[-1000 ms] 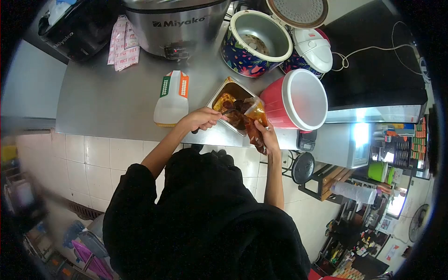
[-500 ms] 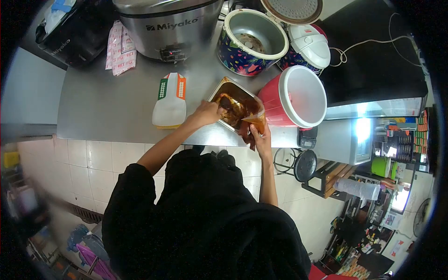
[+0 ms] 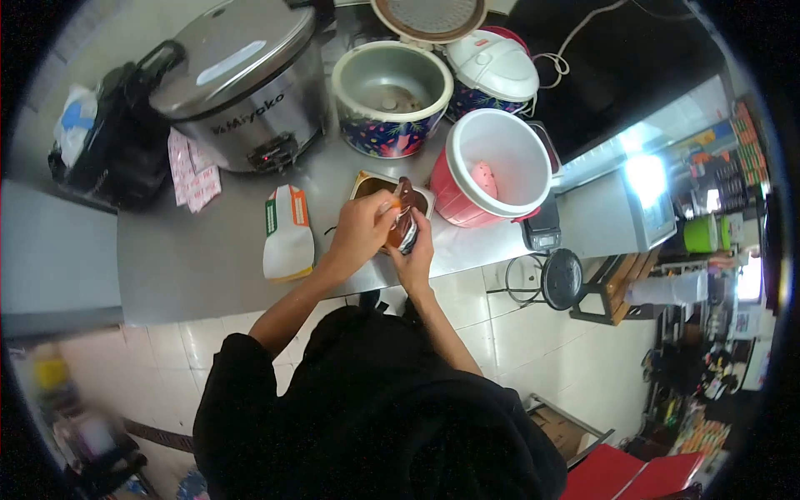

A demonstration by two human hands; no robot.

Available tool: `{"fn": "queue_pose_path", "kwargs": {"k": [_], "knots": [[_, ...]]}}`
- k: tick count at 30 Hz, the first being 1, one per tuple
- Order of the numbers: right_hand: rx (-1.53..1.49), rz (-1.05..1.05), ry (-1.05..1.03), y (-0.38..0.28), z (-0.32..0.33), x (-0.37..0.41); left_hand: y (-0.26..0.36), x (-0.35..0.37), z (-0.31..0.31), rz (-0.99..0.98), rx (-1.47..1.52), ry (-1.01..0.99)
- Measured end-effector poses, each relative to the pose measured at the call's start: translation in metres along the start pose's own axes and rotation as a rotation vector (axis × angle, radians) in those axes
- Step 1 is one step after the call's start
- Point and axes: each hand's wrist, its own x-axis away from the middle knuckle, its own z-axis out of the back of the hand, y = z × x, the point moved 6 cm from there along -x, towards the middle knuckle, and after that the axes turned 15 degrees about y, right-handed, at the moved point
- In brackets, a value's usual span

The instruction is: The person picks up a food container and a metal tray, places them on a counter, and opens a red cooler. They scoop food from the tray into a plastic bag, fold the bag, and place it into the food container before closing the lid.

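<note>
A plastic bag of brown sauce [image 3: 407, 198] is held between both hands, over a metal pan [image 3: 364, 181] with brown contents. My left hand [image 3: 358, 232] is closed, its fingers pinching the upper part of the bag. Lower down and to the right, my right hand [image 3: 415, 264] wraps round the bag's side, thumb and fingers bent. The hands and the bag cover much of the pan. Left of my left hand stands a white paper box [image 3: 287, 246] with green and orange patches.
A pink bucket [image 3: 467, 200] with a pink thing inside stands right of the pan. Behind are an open flowered rice cooker [image 3: 387, 133], a lidded one [image 3: 492, 71] and a large Miyako cooker [image 3: 258, 125]. Pink-printed paper packets [image 3: 193, 175] lie at left; a scale [image 3: 543, 225] sits at right.
My left hand has come out of the pan and now pinches the bag. My right hand has lifted the bag, bringing it closer to my left hand. The view has shifted.
</note>
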Motion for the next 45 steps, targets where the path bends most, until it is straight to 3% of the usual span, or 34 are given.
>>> {"fn": "queue_pose_path", "kwargs": {"k": [7, 9, 15, 21, 23, 28, 32, 36, 38, 43, 45], "knots": [[0.083, -0.01, 0.057, 0.001, 0.031, 0.001, 0.017, -0.017, 0.007, -0.029, -0.065, -0.063], [0.19, 0.056, 0.022, -0.003, 0.051, 0.001, 0.033, -0.023, 0.015, -0.327, -0.228, -0.014], [0.151, -0.098, 0.105, 0.04, 0.135, 0.011, 0.058, -0.027, 0.017, -0.433, -0.454, 0.029], [0.192, -0.201, 0.214, 0.088, 0.27, 0.009, 0.167, -0.029, -0.027, -0.542, -0.537, 0.307], [0.222, -0.284, 0.339, 0.104, 0.335, 0.007, 0.215, -0.021, -0.06, -0.6, -0.491, 0.365], [0.298, -0.258, 0.552, 0.126, 0.502, -0.015, 0.323, -0.01, -0.191, -0.786, -0.219, 0.362], [0.327, -0.182, 0.663, 0.14, 0.633, -0.057, 0.386, -0.002, -0.338, -0.763, 0.102, 0.158], [0.403, -0.121, 0.824, 0.15, 0.779, -0.09, 0.451, 0.03, -0.493, -0.861, 0.384, -0.051], [0.538, -0.077, 0.893, 0.149, 0.866, -0.096, 0.482, 0.054, -0.568, -0.935, 0.43, -0.058], [0.969, -0.074, 1.241, 0.153, 1.125, -0.048, 0.553, 0.133, -0.774, -0.932, 0.713, -0.456], [1.211, -0.062, 1.311, 0.118, 1.184, -0.024, 0.585, 0.171, -0.852, -0.956, 0.831, -0.602]]}}
